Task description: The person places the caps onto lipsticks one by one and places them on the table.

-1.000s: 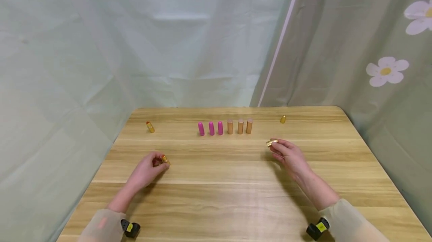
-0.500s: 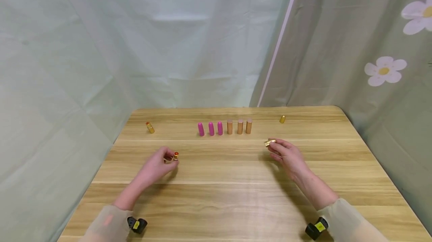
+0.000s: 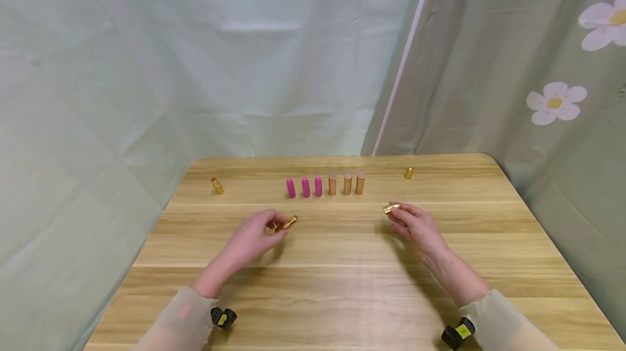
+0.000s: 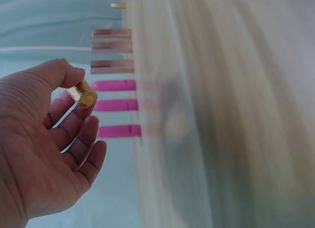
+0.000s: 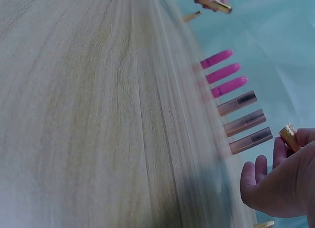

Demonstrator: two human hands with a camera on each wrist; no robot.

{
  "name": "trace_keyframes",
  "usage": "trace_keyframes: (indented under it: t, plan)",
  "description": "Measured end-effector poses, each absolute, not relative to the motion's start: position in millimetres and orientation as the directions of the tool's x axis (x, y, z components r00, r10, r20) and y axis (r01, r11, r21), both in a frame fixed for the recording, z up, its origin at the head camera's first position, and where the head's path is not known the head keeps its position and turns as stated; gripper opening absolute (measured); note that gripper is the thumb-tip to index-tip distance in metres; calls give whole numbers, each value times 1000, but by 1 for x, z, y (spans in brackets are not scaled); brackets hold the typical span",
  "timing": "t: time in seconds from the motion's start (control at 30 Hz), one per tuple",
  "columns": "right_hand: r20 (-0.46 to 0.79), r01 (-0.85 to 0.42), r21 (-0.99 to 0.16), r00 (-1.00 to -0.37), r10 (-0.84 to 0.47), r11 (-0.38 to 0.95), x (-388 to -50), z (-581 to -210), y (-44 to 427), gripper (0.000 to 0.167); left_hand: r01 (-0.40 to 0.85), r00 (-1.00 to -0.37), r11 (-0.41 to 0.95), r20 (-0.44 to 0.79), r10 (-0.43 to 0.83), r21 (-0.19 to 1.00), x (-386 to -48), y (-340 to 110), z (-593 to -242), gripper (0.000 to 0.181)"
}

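Note:
My left hand point(image 3: 254, 236) pinches a gold lipstick tube point(image 3: 289, 223) between thumb and fingers, above the table's left-middle. The tube is tilted, its far end toward the right. In the left wrist view one round gold end of the tube point(image 4: 87, 99) shows. On the right, my right hand point(image 3: 423, 231) holds a short gold piece point(image 3: 388, 209) that looks like a lipstick cap; fingers cover part of it. Between and behind the hands stand several lipstick tubes in a row, with magenta tubes point(image 3: 305, 187) on the left and rose-gold tubes point(image 3: 348, 183) on the right.
A gold lipstick with a red tip point(image 3: 217, 186) stands at the back left of the wooden table point(image 3: 332, 296). At the back right is a small gold cap point(image 3: 408, 173). A pale curtain point(image 3: 274, 79) hangs behind the table's far edge.
My left hand has moved right, toward the middle, and turned the gold lipstick from showing its red tip to lying tilted rightward. My right hand has barely shifted, still holding the gold cap.

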State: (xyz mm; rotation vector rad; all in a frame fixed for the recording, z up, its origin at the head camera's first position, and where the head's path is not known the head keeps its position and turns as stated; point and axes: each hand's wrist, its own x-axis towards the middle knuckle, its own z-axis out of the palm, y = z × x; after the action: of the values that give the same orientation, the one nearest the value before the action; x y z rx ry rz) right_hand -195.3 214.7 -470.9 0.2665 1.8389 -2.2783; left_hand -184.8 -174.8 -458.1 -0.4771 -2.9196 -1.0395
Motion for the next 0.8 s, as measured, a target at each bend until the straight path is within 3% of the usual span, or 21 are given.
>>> trace_keyframes:
  t: [0.2, 0.67, 0.8]
  plan:
    - [-257, 259, -938, -966, -39, -229, -193, -471, 215, 42, 389, -918, 711, 183, 352, 585, -191, -158, -452, 24]
    - [-222, 222, -928, -974, -33, -300, -192, -471, 196, 24, 403, -909, 663, 188, 372, 631, -201, -116, -435, 18]
    - [-206, 211, -927, -977, -51, -311, -192, -469, 184, 28, 443, -892, 664, 223, 393, 602, -203, -103, -431, 19]
